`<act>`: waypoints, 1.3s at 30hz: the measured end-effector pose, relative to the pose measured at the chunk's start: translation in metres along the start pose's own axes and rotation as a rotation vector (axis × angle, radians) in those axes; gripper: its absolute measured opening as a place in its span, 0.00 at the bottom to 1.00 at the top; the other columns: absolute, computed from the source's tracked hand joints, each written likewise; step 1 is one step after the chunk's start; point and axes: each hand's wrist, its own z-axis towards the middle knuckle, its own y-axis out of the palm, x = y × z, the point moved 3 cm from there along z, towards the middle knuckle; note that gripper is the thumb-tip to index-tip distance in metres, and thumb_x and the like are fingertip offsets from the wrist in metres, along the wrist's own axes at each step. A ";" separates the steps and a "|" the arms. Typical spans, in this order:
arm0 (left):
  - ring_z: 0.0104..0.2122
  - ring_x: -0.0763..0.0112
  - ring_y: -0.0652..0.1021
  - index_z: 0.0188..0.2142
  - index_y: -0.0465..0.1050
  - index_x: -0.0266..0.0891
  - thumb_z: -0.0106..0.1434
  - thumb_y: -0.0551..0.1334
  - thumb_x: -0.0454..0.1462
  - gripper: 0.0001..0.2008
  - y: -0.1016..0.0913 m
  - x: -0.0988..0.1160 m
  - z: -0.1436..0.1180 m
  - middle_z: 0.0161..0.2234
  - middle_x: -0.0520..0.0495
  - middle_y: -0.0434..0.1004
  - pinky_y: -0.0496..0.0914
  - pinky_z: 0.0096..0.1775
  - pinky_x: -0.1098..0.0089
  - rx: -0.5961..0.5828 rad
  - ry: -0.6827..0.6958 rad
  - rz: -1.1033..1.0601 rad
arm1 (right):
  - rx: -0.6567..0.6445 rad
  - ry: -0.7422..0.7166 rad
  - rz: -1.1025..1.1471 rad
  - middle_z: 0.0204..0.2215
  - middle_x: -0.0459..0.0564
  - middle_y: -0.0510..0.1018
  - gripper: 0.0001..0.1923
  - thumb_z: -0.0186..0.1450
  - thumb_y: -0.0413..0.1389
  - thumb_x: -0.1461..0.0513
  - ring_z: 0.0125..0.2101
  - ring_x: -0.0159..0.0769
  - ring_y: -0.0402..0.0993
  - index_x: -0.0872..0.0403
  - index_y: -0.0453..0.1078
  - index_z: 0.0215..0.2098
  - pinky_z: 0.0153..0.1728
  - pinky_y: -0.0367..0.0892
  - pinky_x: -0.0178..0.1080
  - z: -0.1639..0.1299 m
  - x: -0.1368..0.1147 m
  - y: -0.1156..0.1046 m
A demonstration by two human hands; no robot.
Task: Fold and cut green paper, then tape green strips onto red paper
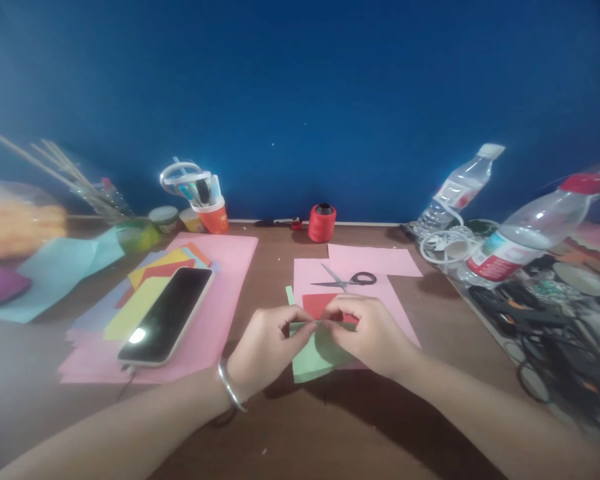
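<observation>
Green paper [311,359] lies on the brown desk [380,427], partly on a pink sheet [305,273]. The left hand [265,347] and the right hand [373,333] meet over it, each with a closed grip pinching its top edge. A small red paper [316,303] sits just behind the fingers, maybe pinched too; it is blurry. Scissors [347,280] rest on the pink sheet behind. A phone [167,317] lies on coloured papers to the left.

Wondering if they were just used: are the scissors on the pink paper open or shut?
Open. The scissors lie flat on the pink paper, blades spread apart in a narrow V.
</observation>
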 end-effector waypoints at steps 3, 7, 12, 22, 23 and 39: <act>0.25 0.73 0.73 0.28 0.74 0.40 0.58 0.57 0.38 0.08 0.001 -0.001 -0.002 0.26 0.52 0.77 0.64 0.26 0.74 0.017 -0.003 -0.017 | 0.073 -0.033 -0.056 0.21 0.43 0.72 0.06 0.53 0.52 0.70 0.24 0.31 0.67 0.54 0.66 0.21 0.26 0.62 0.33 -0.001 -0.005 -0.001; 0.23 0.73 0.72 0.25 0.73 0.38 0.57 0.58 0.37 0.07 0.000 -0.002 -0.004 0.24 0.51 0.75 0.64 0.25 0.74 0.075 -0.001 -0.068 | 0.145 -0.023 -0.049 0.21 0.43 0.72 0.07 0.51 0.51 0.71 0.23 0.31 0.67 0.54 0.68 0.22 0.23 0.60 0.32 -0.002 -0.005 -0.005; 0.22 0.75 0.70 0.24 0.71 0.37 0.56 0.58 0.35 0.06 -0.005 -0.004 -0.001 0.22 0.52 0.73 0.63 0.24 0.75 0.133 -0.013 -0.151 | 0.180 0.061 -0.034 0.18 0.42 0.71 0.07 0.51 0.50 0.70 0.19 0.28 0.63 0.54 0.68 0.21 0.19 0.57 0.31 0.004 0.016 -0.018; 0.25 0.73 0.71 0.24 0.70 0.37 0.57 0.58 0.37 0.07 -0.004 -0.011 0.008 0.23 0.51 0.73 0.65 0.27 0.73 0.086 -0.062 -0.213 | 0.133 0.017 0.104 0.28 0.45 0.76 0.06 0.56 0.53 0.66 0.27 0.33 0.70 0.53 0.71 0.31 0.27 0.63 0.34 0.005 0.016 -0.018; 0.26 0.73 0.72 0.26 0.71 0.37 0.57 0.58 0.36 0.06 -0.003 -0.010 0.008 0.25 0.50 0.74 0.66 0.29 0.73 0.076 -0.051 -0.197 | 0.095 0.002 0.059 0.27 0.45 0.77 0.06 0.57 0.53 0.66 0.27 0.32 0.70 0.52 0.71 0.29 0.26 0.63 0.33 0.004 0.011 -0.013; 0.28 0.70 0.69 0.23 0.65 0.39 0.49 0.56 0.28 0.05 -0.005 0.003 0.006 0.23 0.53 0.70 0.61 0.35 0.68 0.129 0.239 0.359 | 0.119 -0.066 -0.125 0.22 0.43 0.77 0.06 0.55 0.55 0.68 0.23 0.31 0.72 0.53 0.71 0.23 0.25 0.62 0.33 -0.003 -0.003 0.012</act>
